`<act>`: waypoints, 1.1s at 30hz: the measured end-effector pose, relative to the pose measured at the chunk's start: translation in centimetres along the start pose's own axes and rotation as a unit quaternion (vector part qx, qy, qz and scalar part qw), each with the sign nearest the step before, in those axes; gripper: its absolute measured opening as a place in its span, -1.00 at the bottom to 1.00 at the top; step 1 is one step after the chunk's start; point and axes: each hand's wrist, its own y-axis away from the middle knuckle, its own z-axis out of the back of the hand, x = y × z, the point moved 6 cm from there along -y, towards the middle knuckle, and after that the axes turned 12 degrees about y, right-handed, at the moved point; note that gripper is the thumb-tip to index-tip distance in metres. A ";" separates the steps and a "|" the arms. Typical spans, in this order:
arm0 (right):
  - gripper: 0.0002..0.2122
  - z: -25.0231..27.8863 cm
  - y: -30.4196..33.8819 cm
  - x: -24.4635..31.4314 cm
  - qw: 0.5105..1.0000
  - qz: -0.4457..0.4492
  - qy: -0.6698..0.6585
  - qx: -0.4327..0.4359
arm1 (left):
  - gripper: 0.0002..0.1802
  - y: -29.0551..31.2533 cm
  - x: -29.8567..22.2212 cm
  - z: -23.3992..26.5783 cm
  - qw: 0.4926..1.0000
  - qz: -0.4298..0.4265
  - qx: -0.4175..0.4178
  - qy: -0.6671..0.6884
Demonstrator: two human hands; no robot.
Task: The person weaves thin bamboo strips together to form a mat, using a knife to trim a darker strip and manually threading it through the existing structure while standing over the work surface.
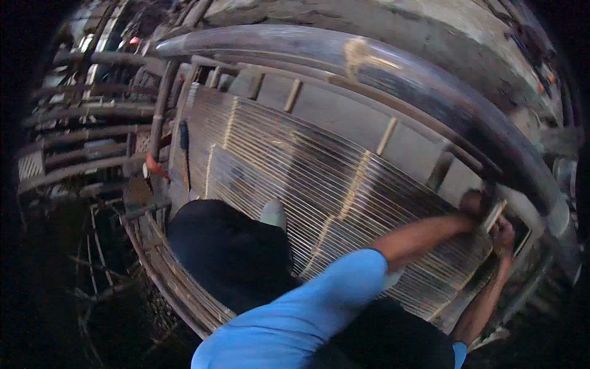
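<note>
Both my arms reach to the far right end of a slatted bamboo platform (319, 178). Between my hands is a short pale piece of bamboo or wood (493, 216) at the platform's edge. My left hand (474, 202) is on its far side, dark and blurred, its fingers hard to make out. On the near side, my right hand (504, 235) is closed close against the pale piece. Whether it grips that piece or something thinner cannot be told. Lines of pale binding (356, 184) run across the slats.
A thick, dark, curved rail (418, 64) with a pale cord tie (356, 56) runs along the far side. Short posts (294, 96) stand beneath it. A dark long-handled tool (184, 144) lies at the left end. An orange object (155, 166) is near the stacked poles (92, 112).
</note>
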 end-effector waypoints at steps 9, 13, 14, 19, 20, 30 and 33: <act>-0.66 -4.9 -2.9 -4.2 0.990 0.021 -0.085 0.113 | -0.73 -2.8 -0.2 -8.9 0.987 -0.030 0.119 0.105; -0.69 -2.7 1.0 -5.1 0.981 0.011 0.169 -0.097 | -0.69 -2.4 0.2 -11.3 0.981 -0.027 0.174 0.081; -0.67 -2.1 2.4 -3.8 0.983 -0.010 -0.037 -0.180 | -0.68 -2.0 0.9 -11.4 0.982 -0.031 0.178 0.063; -0.68 3.7 12.9 14.1 0.954 0.024 0.033 -0.297 | -0.75 1.9 1.5 -11.7 0.892 -0.289 0.263 -0.227; -0.73 3.0 15.4 12.1 0.958 0.022 -0.053 -0.280 | -0.74 3.5 -1.1 -12.1 0.864 -0.264 0.357 -0.237; -0.85 -10.4 28.8 11.9 0.990 -0.112 -0.046 0.071 | -0.74 6.9 -11.9 14.6 0.630 -0.064 0.305 -0.711; -0.83 -12.2 31.9 11.0 0.994 -0.033 0.094 0.037 | -0.64 9.5 -16.1 26.5 0.663 -0.034 0.189 -0.723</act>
